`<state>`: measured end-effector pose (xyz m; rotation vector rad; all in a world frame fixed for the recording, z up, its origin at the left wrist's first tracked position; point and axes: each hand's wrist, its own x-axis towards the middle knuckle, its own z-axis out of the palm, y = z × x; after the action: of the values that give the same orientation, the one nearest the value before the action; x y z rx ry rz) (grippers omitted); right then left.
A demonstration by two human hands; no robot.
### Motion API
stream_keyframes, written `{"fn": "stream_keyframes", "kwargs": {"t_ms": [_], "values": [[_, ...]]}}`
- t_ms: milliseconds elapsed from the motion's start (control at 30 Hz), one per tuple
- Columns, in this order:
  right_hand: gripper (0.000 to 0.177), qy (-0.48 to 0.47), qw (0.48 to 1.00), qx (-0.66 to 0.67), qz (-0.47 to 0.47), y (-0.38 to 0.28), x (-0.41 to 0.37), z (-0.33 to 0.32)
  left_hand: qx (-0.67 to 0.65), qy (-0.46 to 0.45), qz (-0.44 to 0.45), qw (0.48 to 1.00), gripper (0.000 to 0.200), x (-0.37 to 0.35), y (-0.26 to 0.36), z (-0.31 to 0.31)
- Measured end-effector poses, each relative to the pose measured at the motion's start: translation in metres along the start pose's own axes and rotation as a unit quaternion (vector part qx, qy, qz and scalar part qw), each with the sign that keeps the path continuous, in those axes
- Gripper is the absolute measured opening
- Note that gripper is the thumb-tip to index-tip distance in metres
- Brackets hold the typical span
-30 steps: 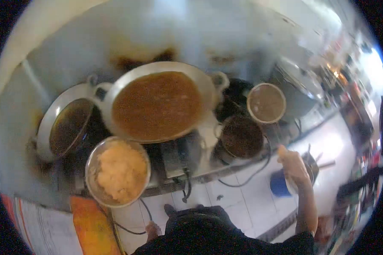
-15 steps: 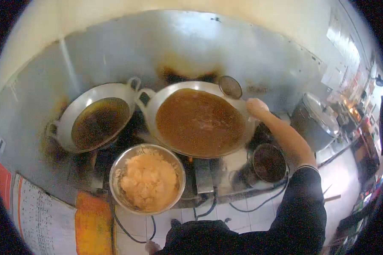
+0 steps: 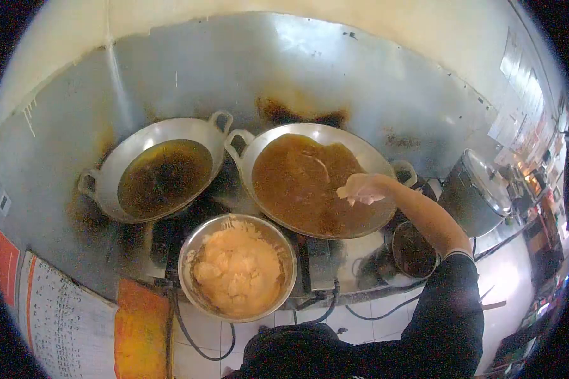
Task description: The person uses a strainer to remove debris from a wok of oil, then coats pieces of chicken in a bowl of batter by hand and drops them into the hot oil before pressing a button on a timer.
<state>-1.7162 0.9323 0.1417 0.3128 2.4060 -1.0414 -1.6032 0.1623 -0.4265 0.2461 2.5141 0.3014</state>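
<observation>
My right hand (image 3: 363, 188) is over the right side of a large wok (image 3: 385, 165) of brown oil (image 3: 291, 183). Its fingers are closed around the handle of a skimmer, most of which is hidden by the hand and the oil. A pale curved line shows in the oil and may be the skimmer's rim. Near the front of the stove stands a metal bowl (image 3: 289, 278) filled with a lumpy, pale orange batter-like mix (image 3: 240, 268). Only a sliver of my left hand (image 3: 227, 371) appears at the bottom edge, its fingers hidden.
To the left sits a second wok (image 3: 117, 161) with dark oil (image 3: 164, 180). A dark-filled pot (image 3: 414, 249) and a tall lidded pot (image 3: 477, 189) stand at the right. Hoses (image 3: 199, 350) hang at the front. A yellow-orange panel (image 3: 141, 331) is at lower left.
My right hand has moved left and down, from the wok's right rim to over the oil. The skimmer's mesh head, raised above the rim before, is no longer plainly seen. The view has shifted slightly.
</observation>
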Motion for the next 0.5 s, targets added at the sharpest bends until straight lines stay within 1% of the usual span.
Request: {"fn": "stream_keyframes", "kwargs": {"t_ms": [33, 100, 167, 267, 367, 467, 500], "values": [[0.035, -0.026, 0.996, 0.089, 0.008, -0.020, -0.012, 0.007, -0.002, 0.006, 0.002, 1.000, 0.026, 0.002, -0.002, 0.001], [0.040, -0.035, 0.981, 0.181, 0.061, -0.056, -0.031, 0.020, -0.005, 0.022, -0.002, 1.000, 0.026, 0.008, -0.004, -0.001], [0.044, -0.001, 0.971, 0.187, 0.152, -0.082, -0.043, 0.031, -0.010, 0.038, -0.006, 0.999, 0.025, 0.012, -0.005, 0.000], [0.048, -0.020, 0.956, 0.222, 0.192, -0.099, -0.054, 0.041, -0.019, 0.050, -0.008, 0.999, 0.025, 0.017, -0.005, -0.002], [0.048, -0.038, 0.939, 0.301, 0.163, -0.110, -0.063, 0.055, -0.021, 0.048, -0.005, 0.999, 0.024, 0.018, -0.004, -0.003], [0.053, 0.003, 0.936, 0.303, 0.177, -0.139, -0.085, 0.069, -0.015, 0.033, 0.000, 0.999, 0.023, 0.014, -0.004, -0.005], [0.053, -0.004, 0.931, 0.323, 0.167, -0.137, -0.086, 0.071, -0.012, 0.026, 0.003, 1.000, 0.023, 0.012, -0.005, -0.005]]}}
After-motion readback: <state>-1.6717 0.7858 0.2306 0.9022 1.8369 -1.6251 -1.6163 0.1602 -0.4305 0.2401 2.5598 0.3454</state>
